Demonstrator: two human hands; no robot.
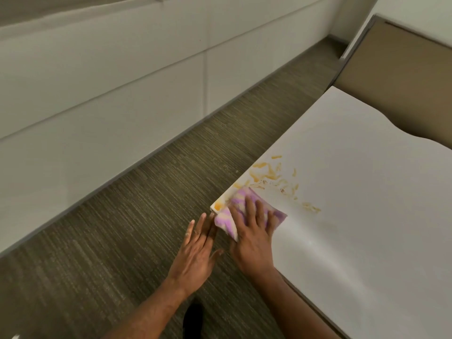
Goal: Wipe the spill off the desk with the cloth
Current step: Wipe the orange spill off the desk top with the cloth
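Note:
A white desk (367,204) fills the right side. Orange streaks of spill (271,176) smear its near-left corner, with a blob (218,206) at the very corner and fainter marks (310,207) further right. A purple and cream striped cloth (238,204) lies on that corner, partly over the edge. My right hand (254,237) presses flat on the cloth with fingers spread. My left hand (198,250) hovers open just off the desk's edge, over the floor, fingertips close to the cloth's hanging end.
Grey-brown carpet (122,228) runs left of the desk, bounded by white wall panels (97,81). A tan partition (396,77) stands behind the desk. A dark shoe (193,319) shows below my arms.

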